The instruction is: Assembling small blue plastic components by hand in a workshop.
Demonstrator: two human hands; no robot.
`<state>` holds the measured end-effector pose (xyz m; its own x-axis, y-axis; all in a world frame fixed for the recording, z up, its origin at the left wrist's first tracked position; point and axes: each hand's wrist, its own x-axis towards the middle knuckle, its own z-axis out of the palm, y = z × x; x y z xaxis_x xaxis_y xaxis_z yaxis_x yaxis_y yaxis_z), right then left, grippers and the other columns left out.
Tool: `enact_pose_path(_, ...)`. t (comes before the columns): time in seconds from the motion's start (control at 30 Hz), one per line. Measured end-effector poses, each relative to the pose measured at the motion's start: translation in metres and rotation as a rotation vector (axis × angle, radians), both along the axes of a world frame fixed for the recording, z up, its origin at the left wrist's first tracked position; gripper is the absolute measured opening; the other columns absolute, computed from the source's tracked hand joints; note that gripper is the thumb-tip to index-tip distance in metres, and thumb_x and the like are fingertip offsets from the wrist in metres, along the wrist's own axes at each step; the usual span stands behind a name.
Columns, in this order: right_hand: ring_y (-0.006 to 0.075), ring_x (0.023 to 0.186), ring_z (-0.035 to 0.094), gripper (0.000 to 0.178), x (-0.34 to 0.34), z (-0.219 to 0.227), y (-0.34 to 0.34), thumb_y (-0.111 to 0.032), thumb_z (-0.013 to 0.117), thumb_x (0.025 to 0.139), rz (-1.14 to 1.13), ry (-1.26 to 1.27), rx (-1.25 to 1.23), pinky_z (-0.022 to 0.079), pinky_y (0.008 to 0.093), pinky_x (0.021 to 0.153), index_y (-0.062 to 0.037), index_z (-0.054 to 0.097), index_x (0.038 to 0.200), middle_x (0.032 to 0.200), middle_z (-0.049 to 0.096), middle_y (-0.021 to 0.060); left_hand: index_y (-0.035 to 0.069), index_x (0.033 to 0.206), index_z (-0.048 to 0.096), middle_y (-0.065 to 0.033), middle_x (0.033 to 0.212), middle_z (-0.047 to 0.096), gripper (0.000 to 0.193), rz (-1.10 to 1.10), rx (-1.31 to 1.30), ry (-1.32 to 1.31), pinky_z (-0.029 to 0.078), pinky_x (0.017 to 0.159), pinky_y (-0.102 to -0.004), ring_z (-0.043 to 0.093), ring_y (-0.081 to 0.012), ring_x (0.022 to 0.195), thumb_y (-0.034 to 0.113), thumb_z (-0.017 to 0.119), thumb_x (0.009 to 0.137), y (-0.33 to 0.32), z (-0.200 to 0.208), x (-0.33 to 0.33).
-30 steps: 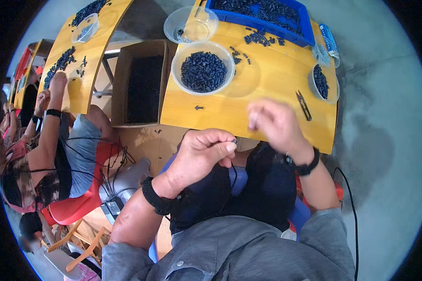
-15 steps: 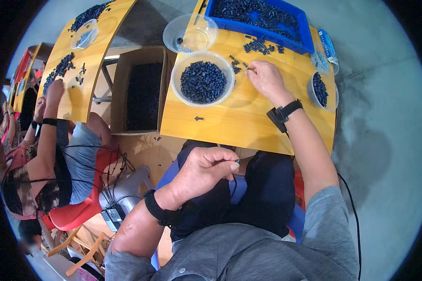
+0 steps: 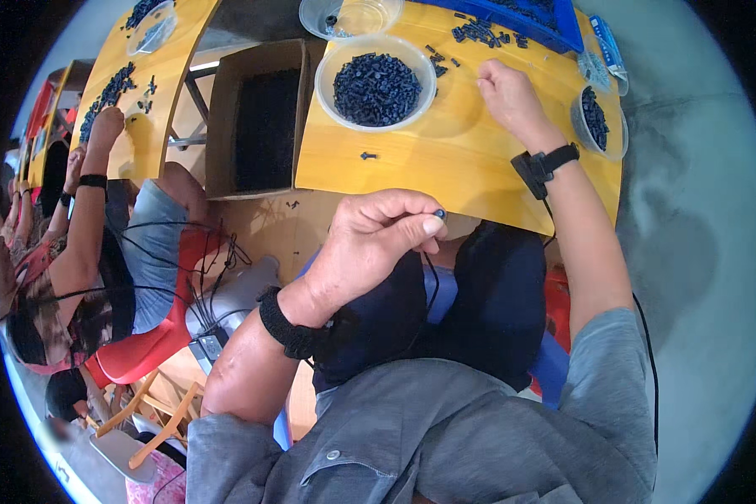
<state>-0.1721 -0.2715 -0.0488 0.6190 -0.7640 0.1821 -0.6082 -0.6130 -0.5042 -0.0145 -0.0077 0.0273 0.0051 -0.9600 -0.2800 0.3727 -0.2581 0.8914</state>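
Observation:
My left hand (image 3: pixel 378 239) is in front of the table's near edge, above my lap. Its thumb and forefinger pinch a small dark rounded piece (image 3: pixel 440 214). Over the yellow table (image 3: pixel 470 176), my right hand (image 3: pixel 512 97) has its fingers curled together; anything between them is hidden. Just left of it lie loose dark plug-like pieces (image 3: pixel 438 60). A clear round bowl (image 3: pixel 321 92) heaped with small dark pieces (image 3: pixel 376 88) stands further left. One single piece (image 3: pixel 369 155) lies between that bowl and the near edge.
A blue tray (image 3: pixel 567 38) sits at the far side, beside a clear tub (image 3: pixel 307 15). To the right stands a small cup (image 3: pixel 617 139) of dark pieces. An open cardboard box (image 3: pixel 218 139) is left of the table. Another person's hand (image 3: pixel 107 126) works at the left table.
The whole view has shifted, so the table sits higher in the picture. My right hand has moved rightward from the loose pieces. My left hand, still pinching, is nearer the table edge.

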Motion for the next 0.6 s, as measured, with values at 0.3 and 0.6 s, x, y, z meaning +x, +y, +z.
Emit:
enact_pose_path(0.3, 0.0119, 0.065, 0.063, 0.013, -0.014, 0.052, 0.082, -0.008, 0.057, 0.088, -0.218, -0.501, 0.746, 0.053, 0.0247, 0.056, 0.0038, 0.06, 0.093, 0.076, 0.061, 0.0062, 0.0, 0.099, 0.066, -0.009, 0.086, 0.069, 0.012, 0.05, -0.078, 0.008, 0.055, 0.069, -0.0262, 0.066, -0.0141, 0.074, 0.005, 0.063, 0.089, 0.002, -0.003, -0.001)
enact_pose_path(0.6, 0.0082, 0.058, 0.059, 0.011, -0.014, 0.101, 0.17, -0.005, 0.057, 0.09, -0.039, -0.759, 0.941, 0.049, 0.0213, 0.054, 0.002, 0.06, 0.098, 0.07, 0.061, 0.0039, 0.0, 0.099, 0.067, -0.0074, 0.086, 0.069, 0.012, 0.047, -0.132, -0.028, 0.055, 0.069, -0.0253, 0.066, -0.0134, 0.075, 0.006, 0.064, 0.088, 0.003, -0.003, -0.003)
